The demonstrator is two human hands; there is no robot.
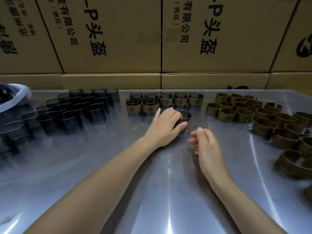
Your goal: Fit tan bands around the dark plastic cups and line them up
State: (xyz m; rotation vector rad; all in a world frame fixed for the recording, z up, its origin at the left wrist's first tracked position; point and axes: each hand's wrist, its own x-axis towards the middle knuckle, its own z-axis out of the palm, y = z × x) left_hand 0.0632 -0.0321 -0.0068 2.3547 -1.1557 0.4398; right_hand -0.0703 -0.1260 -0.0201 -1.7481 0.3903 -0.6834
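My left hand (pixel 164 126) grips a dark cup with a tan band (pixel 184 121) that stands on the metal table (pixel 152 191), fingers and thumb curled round its left side. Just to the right and nearer me, my right hand (pixel 206 142) hovers with loosely curled fingers and holds nothing. Behind the held cup, several banded cups (pixel 180 99) stand in two rows. Bare dark cups (pixel 70 112) crowd the table's left part. Loose tan bands (pixel 253 114) lie spread over the right part.
Stacked cardboard boxes (pixel 152 39) form a wall along the table's far edge. A pale bag with dark parts (pixel 10 100) sits at the far left. Bare metal lies between my forearms and toward the near edge.
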